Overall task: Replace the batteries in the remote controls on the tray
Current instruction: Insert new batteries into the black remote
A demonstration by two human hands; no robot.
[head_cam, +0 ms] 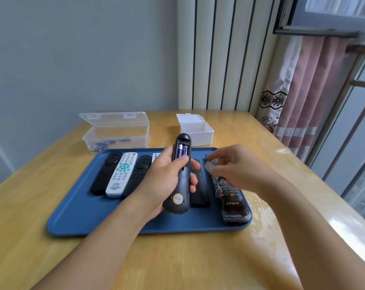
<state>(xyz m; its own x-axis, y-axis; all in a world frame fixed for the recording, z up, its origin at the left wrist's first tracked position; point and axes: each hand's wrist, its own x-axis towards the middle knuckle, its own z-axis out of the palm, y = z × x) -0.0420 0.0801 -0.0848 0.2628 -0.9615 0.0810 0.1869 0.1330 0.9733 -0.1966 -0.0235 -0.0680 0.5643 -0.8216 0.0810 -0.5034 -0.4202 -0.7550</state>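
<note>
My left hand (167, 176) grips a dark grey remote (180, 185), held back side up above the blue tray (72, 218). Its battery bay is open and shows two purple batteries (182, 151); my thumb rests just below them. My right hand (234, 164) hovers to the right over the tray and pinches a small grey piece, seemingly the battery cover (208, 166). Beneath that hand lies a black remote in clear wrap (233, 203). Several more remotes lie on the tray: a white one (122, 174), black ones (106, 174) and a slim black one (199, 191).
A clear lidded box (116, 135) with purple batteries stands behind the tray at the left. A small white open box (196, 130) stands behind the tray's middle. The wooden table (177, 258) ends at a wall behind and a curtain and window at the right.
</note>
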